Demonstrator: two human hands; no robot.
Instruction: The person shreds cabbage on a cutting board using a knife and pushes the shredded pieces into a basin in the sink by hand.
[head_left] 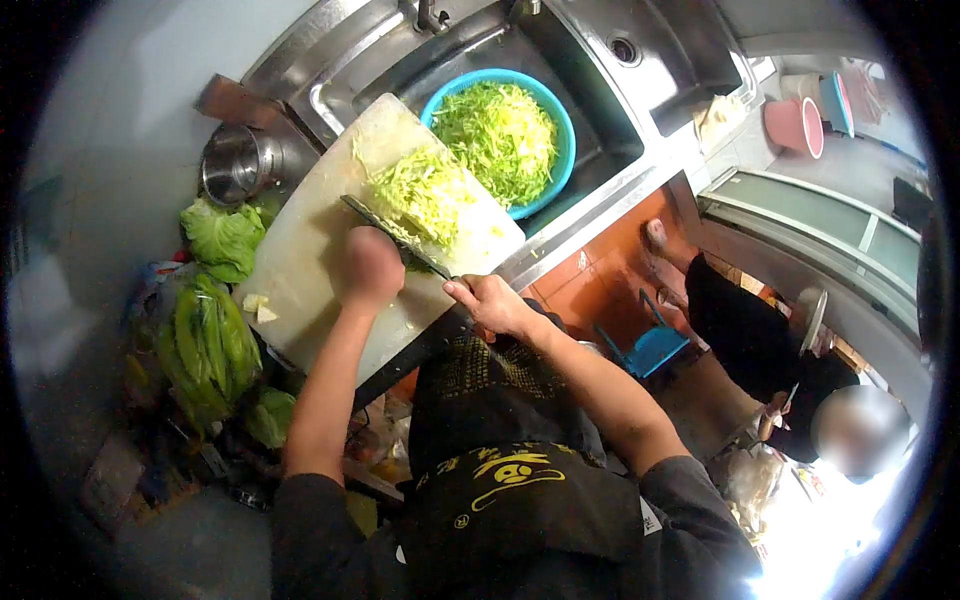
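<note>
My right hand (pixel 492 304) is closed around the handle of a kitchen knife (pixel 395 236), whose dark blade runs up and left across the white cutting board (pixel 300 240). On the near side of the blade, my left hand (pixel 372 268) is curled and pressed down on the board. It looks blurred, and whatever lies under its fingers is hidden. Pale green shredded cabbage (pixel 425 195) is heaped against the blade's far side. More shreds (pixel 500 130) fill a blue basin (pixel 567 150) in the sink, just beyond the board. Small pale pieces (pixel 260 306) lie at the board's left edge.
A steel pot (pixel 235 165) and a leafy green head (pixel 222 240) stand left of the board, with bagged long green vegetables (pixel 205 345) nearer me. The steel sink (pixel 600 110) lies beyond. At right, another person in black (pixel 750 330) sits near a blue plastic item (pixel 655 348).
</note>
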